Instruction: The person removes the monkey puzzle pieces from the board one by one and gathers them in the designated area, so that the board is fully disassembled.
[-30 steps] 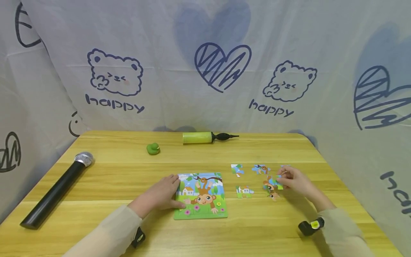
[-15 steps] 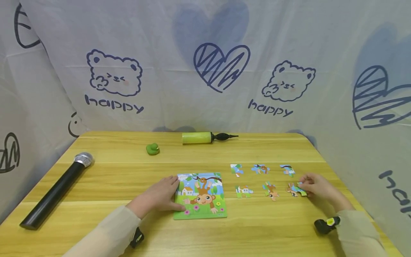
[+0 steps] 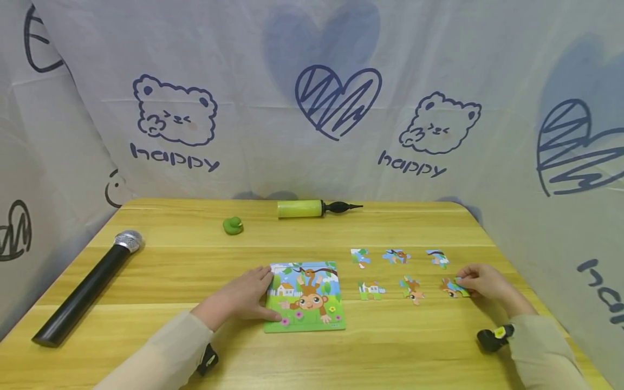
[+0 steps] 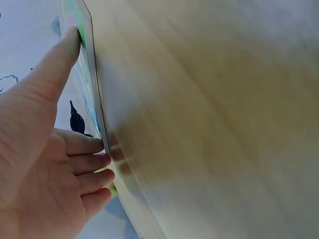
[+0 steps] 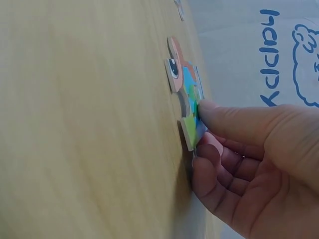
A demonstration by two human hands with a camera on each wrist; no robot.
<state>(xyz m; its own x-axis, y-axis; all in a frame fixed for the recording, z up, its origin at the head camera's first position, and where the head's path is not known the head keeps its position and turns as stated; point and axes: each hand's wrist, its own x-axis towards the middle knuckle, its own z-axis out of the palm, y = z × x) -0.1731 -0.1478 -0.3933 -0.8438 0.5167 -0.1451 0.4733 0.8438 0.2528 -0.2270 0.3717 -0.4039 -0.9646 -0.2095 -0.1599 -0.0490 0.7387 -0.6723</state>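
Note:
A square jigsaw board (image 3: 304, 297) printed with a monkey lies flat on the table. My left hand (image 3: 244, 295) rests at its left side, the thumb on its face and the fairly straight fingers (image 4: 87, 162) touching its edge. To the right, my right hand (image 3: 487, 284) pinches a jigsaw piece (image 3: 452, 288) between thumb and fingers; in the right wrist view that piece (image 5: 189, 107), with one eye and a green edge, is close to the table top. Beside it lies another jigsaw piece (image 3: 411, 291) with part of the monkey's face.
Other jigsaw pieces lie near: a house piece (image 3: 371, 291), a leafy piece (image 3: 360, 258), a branch piece (image 3: 396, 256) and a corner piece (image 3: 437, 258). Farther off are a green toy duck (image 3: 233, 225), a yellow hand pump (image 3: 299, 209) and a black microphone (image 3: 88, 295).
My right hand has carried the pinched jigsaw piece rightward, off the face piece it overlapped, to the end of the lower row. My left hand has stayed at the board.

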